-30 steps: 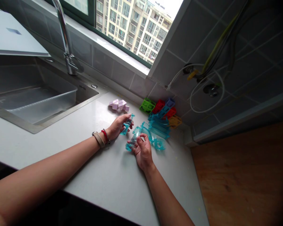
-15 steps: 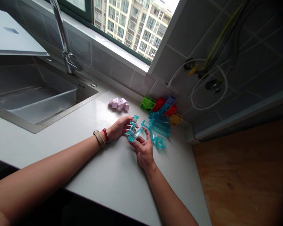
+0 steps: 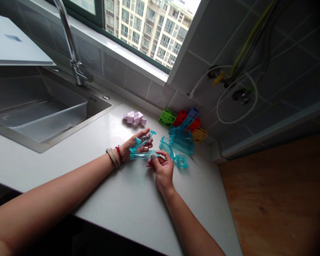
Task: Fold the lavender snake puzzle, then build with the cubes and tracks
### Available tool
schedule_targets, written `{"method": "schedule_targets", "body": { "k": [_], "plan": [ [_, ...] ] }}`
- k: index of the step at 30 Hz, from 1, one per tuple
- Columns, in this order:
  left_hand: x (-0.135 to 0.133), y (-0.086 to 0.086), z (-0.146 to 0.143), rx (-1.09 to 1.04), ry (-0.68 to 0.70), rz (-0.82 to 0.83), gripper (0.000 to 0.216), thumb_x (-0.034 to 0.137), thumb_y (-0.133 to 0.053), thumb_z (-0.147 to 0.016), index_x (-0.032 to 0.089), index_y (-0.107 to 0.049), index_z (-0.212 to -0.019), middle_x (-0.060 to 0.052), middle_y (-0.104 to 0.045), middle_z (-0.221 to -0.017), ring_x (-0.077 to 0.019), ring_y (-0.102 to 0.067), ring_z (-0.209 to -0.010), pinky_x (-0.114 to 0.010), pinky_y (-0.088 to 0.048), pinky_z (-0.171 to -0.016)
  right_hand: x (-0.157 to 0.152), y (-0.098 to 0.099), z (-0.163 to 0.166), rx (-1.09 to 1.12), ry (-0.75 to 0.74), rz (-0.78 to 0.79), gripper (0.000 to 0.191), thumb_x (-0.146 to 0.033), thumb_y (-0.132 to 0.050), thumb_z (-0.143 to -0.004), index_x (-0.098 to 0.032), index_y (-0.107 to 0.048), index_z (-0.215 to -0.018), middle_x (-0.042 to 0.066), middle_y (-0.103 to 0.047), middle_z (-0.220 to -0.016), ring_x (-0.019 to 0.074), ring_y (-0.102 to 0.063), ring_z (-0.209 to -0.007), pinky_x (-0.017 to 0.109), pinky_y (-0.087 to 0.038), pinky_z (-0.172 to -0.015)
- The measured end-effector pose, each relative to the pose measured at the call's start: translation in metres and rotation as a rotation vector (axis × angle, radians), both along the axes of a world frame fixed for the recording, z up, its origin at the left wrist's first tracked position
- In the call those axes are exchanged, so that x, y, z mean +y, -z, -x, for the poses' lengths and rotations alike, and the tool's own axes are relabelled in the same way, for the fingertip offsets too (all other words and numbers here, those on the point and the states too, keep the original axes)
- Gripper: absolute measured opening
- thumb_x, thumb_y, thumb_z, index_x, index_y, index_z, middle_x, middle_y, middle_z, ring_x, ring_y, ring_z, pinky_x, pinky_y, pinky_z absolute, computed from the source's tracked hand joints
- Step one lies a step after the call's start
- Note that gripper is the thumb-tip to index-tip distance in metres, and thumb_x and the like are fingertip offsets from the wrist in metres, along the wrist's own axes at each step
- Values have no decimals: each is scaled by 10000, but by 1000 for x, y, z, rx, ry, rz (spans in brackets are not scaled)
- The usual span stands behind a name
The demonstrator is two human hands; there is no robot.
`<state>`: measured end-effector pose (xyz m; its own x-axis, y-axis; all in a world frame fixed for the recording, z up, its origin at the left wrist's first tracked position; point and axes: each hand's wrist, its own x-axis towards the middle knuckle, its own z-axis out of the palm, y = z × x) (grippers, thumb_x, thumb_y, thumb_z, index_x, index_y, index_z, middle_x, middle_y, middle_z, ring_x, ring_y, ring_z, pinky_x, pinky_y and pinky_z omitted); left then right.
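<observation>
Between thumb and fingers, my left hand (image 3: pixel 133 144) holds a clear turquoise plastic track piece (image 3: pixel 144 139), tilted upward. My right hand (image 3: pixel 162 169) pinches the right end of a second turquoise track piece (image 3: pixel 141 155), which lies roughly level. The left ends of both pieces meet or overlap near my left palm; whether they are joined I cannot tell. Just right of my hands, more turquoise track pieces (image 3: pixel 182 144) lie on the white countertop (image 3: pixel 117 206), among them a curved one and a ring-shaped one (image 3: pixel 181 161).
Pale pink blocks (image 3: pixel 134 117) lie behind my left hand. Green (image 3: pixel 167 118), red, blue and yellow (image 3: pixel 199 135) plastic frames stand against the tiled wall. At left is a steel sink (image 3: pixel 46 144) holding a clear bin (image 3: pixel 50 122), beside a chrome faucet (image 3: pixel 74 64). Cables (image 3: pixel 245 46) hang at right.
The right-hand track piece has swung left and levelled out, its far end now by my left palm. The left-hand piece has turned to slant up to the right.
</observation>
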<state>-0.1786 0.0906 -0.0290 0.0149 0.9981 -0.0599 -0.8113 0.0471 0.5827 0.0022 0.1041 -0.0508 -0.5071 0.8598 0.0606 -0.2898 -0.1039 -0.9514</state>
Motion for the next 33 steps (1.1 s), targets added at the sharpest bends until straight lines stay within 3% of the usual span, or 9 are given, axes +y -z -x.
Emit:
{"method": "schedule_targets", "body": {
  "k": [3, 7, 11, 16, 20, 24, 28, 33],
  "plan": [
    [-6, -7, 0, -15, -25, -34, 318, 422, -760, -863, 195, -564, -758, 20, -574, -715, -129, -597, -642, -228, -491, -542, 0, 2, -2, -48, -12, -54, 307, -451, -778, -881, -186, -639, -945, -41, -660, -597, 112, -610, -489, 216, -511, -490],
    [-9, -11, -3, 109, -146, 16, 207, 336, -780, -840, 191, -642, -894, -7, -680, -892, -140, -662, -763, -248, -537, -647, -1, 3, -4, -67, -72, -17, 326, -480, -689, -945, -214, -552, -817, -82, -559, -461, 80, -456, -360, 179, -357, -382],
    [-7, -9, -14, 312, -145, 3, 286, 340, -834, -817, 173, -648, -957, -81, -731, -1089, -218, -722, -919, -311, -566, -729, 2, 3, -3, -7, -30, 87, 337, -464, -717, -915, -230, -507, -792, -100, -523, -437, 79, -427, -350, 176, -347, -377],
    [-6, -7, -21, 332, -99, -51, 320, 335, -847, -820, 155, -592, -888, -125, -733, -1129, -249, -743, -936, -332, -583, -730, 5, 2, -2, -43, -24, 162, 353, -467, -731, -880, -224, -517, -740, -105, -475, -399, 72, -378, -317, 172, -298, -337],
    [-6, -7, -21, 310, -117, -55, 340, 351, -852, -817, 172, -579, -913, -85, -733, -1056, -267, -759, -942, -309, -583, -703, 8, 3, -4, -90, -122, 151, 363, -483, -695, -891, -206, -545, -710, -60, -548, -425, 79, -420, -320, 183, -345, -344],
    [-8, -11, -22, 301, -111, -63, 364, 406, -848, -817, 181, -599, -958, -109, -727, -1150, -298, -758, -986, -317, -598, -676, 10, 2, -6, -118, -212, 158, 353, -480, -679, -892, -190, -581, -718, -29, -601, -463, 91, -478, -343, 183, -364, -351],
    [-11, -13, -24, 326, -70, -86, 386, 451, -831, -826, 184, -611, -999, -159, -711, -1241, -333, -752, -1017, -327, -606, -622, 12, 0, -7, -142, -247, 152, 347, -484, -677, -888, -196, -586, -717, -37, -589, -448, 95, -463, -326, 200, -384, -361],
    [-10, -13, -23, 331, -83, -116, 416, 434, -848, -814, 197, -569, -1012, -160, -700, -1306, -311, -759, -1010, -341, -604, -691, 13, 0, -8, -163, -318, 135, 412, -515, -648, -910, -218, -528, -651, -59, -515, -381, 89, -388, -282, 215, -359, -356]
  ]
}}
